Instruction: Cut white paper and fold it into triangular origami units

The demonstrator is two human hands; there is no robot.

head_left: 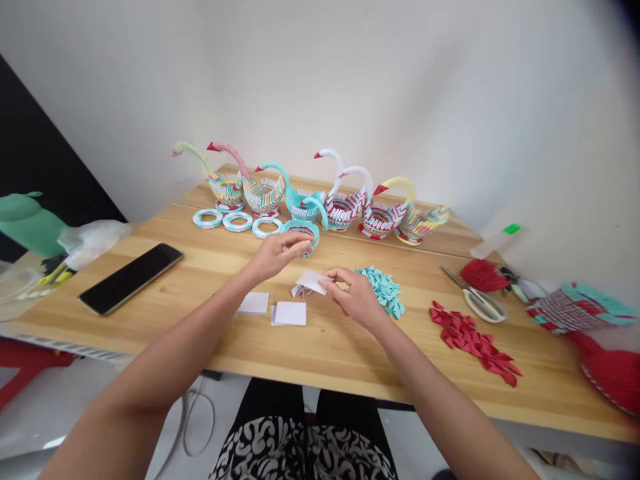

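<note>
The right hand (pixel 345 291) pinches one sheet of white paper (pixel 312 282) between thumb and fingers. Taking that sheet as the dial's centre, the left hand (pixel 283 255) hovers at 10-11 o'clock, loosely curled; whether it grips anything cannot be told. Two paper stacks (pixel 291 313) lie at 7 and 8, one phone (pixel 133 277) at 9, three rings (pixel 238 229) at 10. Six swan baskets (pixel 343 208) line 11 to 2, a seventh swan (pixel 301 228) nearer at 12. One teal pile (pixel 384 292) and one pair of scissors (pixel 466 289) sit at 3, one red pile (pixel 473 341) at 4.
</note>
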